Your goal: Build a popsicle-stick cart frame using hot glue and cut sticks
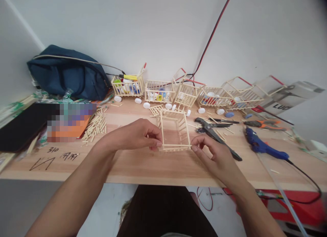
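A small open basket frame of thin wooden sticks (pixel 187 129) stands on the table in front of me. One thin wooden stick (pixel 176 146) lies across its near edge. My left hand (pixel 144 136) is closed at the near left corner, thumb and forefinger pinching there. At the near right corner, my right hand (pixel 211 150) pinches the end of the stick between thumb and forefinger. Whether the stick is attached to the frame cannot be made out. The left fingertips partly hide that corner.
Several finished stick carts (pixel 159 90) with white wheels line the wall. Loose cut sticks (pixel 95 128) lie left. Cutters (pixel 217 136), orange-handled pliers (pixel 265 124) and a blue glue gun (pixel 265 146) with a trailing cord lie right. A blue bag (pixel 68 73) sits back left.
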{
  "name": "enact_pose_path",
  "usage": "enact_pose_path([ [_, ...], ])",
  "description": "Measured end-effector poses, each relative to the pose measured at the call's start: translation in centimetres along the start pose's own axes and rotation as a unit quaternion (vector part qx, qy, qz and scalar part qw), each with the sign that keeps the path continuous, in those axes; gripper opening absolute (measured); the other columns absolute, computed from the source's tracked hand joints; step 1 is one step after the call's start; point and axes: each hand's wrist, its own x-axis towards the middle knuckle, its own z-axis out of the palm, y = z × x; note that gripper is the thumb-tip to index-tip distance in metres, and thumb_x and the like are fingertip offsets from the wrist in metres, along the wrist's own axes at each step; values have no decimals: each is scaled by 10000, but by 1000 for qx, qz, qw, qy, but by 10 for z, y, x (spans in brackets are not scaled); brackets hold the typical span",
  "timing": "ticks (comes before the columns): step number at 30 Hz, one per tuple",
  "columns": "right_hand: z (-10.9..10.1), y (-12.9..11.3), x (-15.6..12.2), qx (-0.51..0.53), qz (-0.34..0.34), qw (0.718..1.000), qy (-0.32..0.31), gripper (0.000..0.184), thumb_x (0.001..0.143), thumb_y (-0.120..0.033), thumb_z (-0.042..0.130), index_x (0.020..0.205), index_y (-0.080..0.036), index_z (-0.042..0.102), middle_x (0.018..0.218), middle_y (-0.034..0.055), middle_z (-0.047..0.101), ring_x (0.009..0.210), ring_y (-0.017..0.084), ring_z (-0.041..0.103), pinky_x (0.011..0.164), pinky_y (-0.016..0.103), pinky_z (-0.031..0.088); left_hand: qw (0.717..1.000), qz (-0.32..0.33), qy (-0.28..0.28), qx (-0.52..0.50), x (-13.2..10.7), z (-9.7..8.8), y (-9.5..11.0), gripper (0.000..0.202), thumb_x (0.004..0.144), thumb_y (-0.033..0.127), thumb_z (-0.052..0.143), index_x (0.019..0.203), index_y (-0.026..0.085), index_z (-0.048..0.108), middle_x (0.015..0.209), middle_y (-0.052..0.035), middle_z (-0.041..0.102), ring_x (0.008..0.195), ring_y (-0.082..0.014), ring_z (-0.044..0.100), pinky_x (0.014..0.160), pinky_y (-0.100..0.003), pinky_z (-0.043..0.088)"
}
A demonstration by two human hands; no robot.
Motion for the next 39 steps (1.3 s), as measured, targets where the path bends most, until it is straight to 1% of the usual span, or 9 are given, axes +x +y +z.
enact_pose_path([
  [15, 0, -1, 1, 70, 19, 997, -5, 111, 941, -300, 497, 885, -214, 540, 813, 5, 563, 740, 147, 510, 694, 280, 410, 1000, -13, -9, 0, 2, 2, -1, 134, 809, 249, 595, 777, 156, 685, 678, 17, 669, 624, -88, 579, 556, -167, 375],
  [22, 2, 0, 2, 91, 46, 995, -7, 128, 942, -317, 497, 876, -214, 534, 808, 4, 555, 744, 148, 522, 685, 273, 413, 1000, -16, -6, 13, 3, 2, -1, 134, 808, 246, 594, 756, 156, 678, 659, 25, 651, 599, -77, 543, 549, -166, 359],
  [31, 3, 3, -1, 93, 47, 995, -5, 145, 937, -336, 501, 862, -216, 533, 799, 6, 545, 740, 153, 521, 679, 278, 416, 1000, -10, 1, 1, 2, 3, -1, 151, 807, 263, 603, 761, 151, 693, 659, 13, 671, 596, -82, 558, 539, -168, 359],
  [39, 5, 2, 1, 141, 66, 988, -17, 147, 942, -340, 505, 859, -219, 522, 809, -4, 515, 760, 151, 497, 698, 279, 395, 1000, -12, 2, 2, 3, 4, -1, 145, 806, 254, 599, 742, 152, 682, 640, 25, 648, 585, -75, 535, 530, -167, 353],
])
